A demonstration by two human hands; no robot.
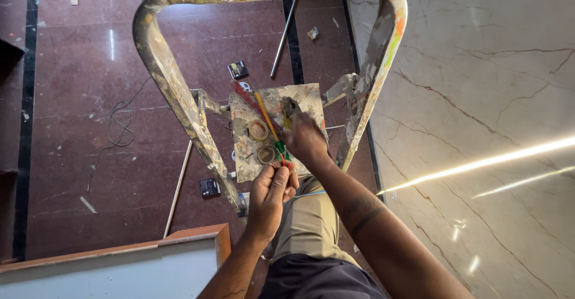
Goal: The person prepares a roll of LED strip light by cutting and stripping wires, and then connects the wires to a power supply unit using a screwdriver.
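Note:
I look down from a paint-spattered ladder (162,59) onto its small top tray (305,95). My right hand (305,140) reaches onto the tray, its fingers curled over the handles of dark pliers (290,106). My left hand (272,191) is just below the tray's near edge, closed on thin red and green wires (280,152). Beside them on the tray lie two tape rolls (259,130) (266,154), a long yellow-orange tool (263,112) and a red tool (244,94).
A marble wall (479,125) rises on the right. Far below, the red floor holds a loose cable (120,122), a metal rod (283,35), a thin stick (178,185) and two small dark boxes (238,70) (209,187). An orange-edged ledge (179,239) is at lower left.

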